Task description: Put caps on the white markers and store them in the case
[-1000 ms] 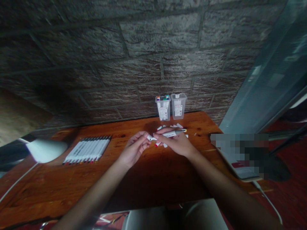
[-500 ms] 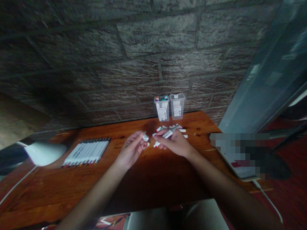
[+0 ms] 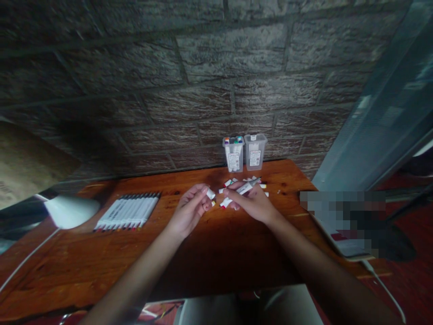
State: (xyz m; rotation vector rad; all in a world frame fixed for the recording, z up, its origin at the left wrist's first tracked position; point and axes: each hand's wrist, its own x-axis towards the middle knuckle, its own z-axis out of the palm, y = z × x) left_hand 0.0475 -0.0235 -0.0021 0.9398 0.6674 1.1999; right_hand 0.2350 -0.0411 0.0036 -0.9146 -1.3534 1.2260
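Between the thumb and fingers of my left hand [image 3: 191, 208] is a small white marker cap [image 3: 210, 193]. My right hand [image 3: 253, 202] is closed around a white marker [image 3: 244, 188], whose grey end points up to the right. The two hands are a short way apart above the wooden table. Loose white caps [image 3: 228, 183] with coloured ends lie on the wood behind and between my hands; my right hand hides some of them. To the left, a row of several capless white markers [image 3: 127, 211] lies side by side.
Against the brick wall stand a clear plastic box [image 3: 233, 155] holding markers and a second clear box [image 3: 255, 153] beside it. A white lamp base [image 3: 72, 212] with a cable is at the left. A blurred-out flat object [image 3: 338, 225] lies at the table's right edge.
The view has shifted slightly, so everything appears a little further right. Both hands keep their holds; the cap in my left hand has tilted a little.
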